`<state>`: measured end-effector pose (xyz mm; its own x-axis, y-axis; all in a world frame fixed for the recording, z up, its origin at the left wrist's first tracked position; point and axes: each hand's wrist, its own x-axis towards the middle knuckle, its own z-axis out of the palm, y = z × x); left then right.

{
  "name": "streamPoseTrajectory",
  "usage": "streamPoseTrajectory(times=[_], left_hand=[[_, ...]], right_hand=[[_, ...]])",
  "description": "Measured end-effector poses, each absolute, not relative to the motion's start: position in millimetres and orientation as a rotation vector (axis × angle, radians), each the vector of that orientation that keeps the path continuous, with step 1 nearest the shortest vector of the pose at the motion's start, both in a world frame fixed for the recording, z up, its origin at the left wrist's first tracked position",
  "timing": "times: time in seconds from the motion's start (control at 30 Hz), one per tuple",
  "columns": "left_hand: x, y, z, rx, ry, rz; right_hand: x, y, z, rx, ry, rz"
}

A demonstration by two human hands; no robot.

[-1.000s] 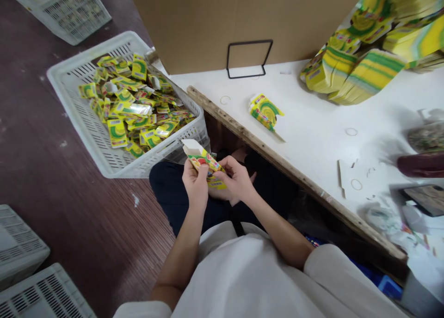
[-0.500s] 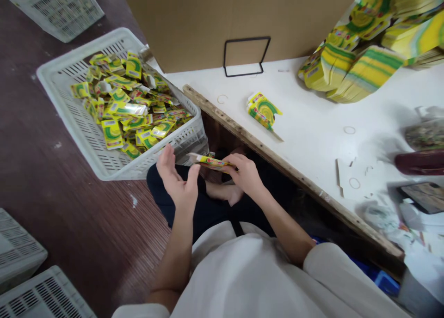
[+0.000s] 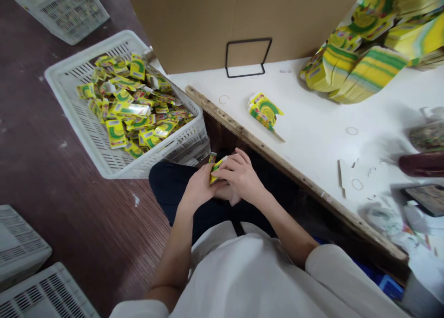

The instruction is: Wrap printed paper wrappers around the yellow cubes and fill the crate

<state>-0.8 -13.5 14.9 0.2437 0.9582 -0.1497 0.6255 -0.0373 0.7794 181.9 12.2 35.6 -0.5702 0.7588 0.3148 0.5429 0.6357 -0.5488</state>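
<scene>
Over my lap, both hands close around one small yellow-green carton. My left hand grips it from the left and below. My right hand covers it from the right, fingers curled over its top, so most of the carton is hidden. A white slatted crate full of several such yellow-green packets stands on the floor just left of my hands.
A white table with a worn wooden edge runs diagonally on the right. On it lie a folded carton, stacks of flat cartons, a black wire stand, rubber bands and a phone. More white crates stand on the floor.
My left hand, open half a second ago, has closed back on the carton. The carton has dropped lower and is now pressed between both hands.
</scene>
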Motion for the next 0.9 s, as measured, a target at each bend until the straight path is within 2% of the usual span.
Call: streamPoseTrajectory(times=[0.2, 0.27, 0.43, 0.5, 0.7, 0.9], left_hand=[[4.6, -12.7, 23.2, 1.549, 1.605, 0.681], [8.5, -13.1, 26.2, 1.489, 1.613, 0.730], [17.0, -14.1, 32.9, 1.416, 1.585, 0.841], [17.7, -14.3, 33.2, 1.412, 1.579, 0.879], [16.1, -15.3, 28.4, 1.436, 1.525, 0.928], [15.8, -16.3, 20.5, 1.481, 1.523, 0.921]], right_hand=[[180.6, 11.7, 39.1, -1.302, -1.790, 0.453], [179.6, 13.1, 35.0, -1.260, -1.677, 0.609], [171.2, 9.1, 20.7, -1.049, -1.482, 1.287], [167.4, 7.0, 16.5, -1.036, -1.396, 1.419], [162.1, 8.0, 12.8, -1.029, -1.340, 1.523], [162.4, 5.2, 10.8, -1.045, -1.391, 1.441]])
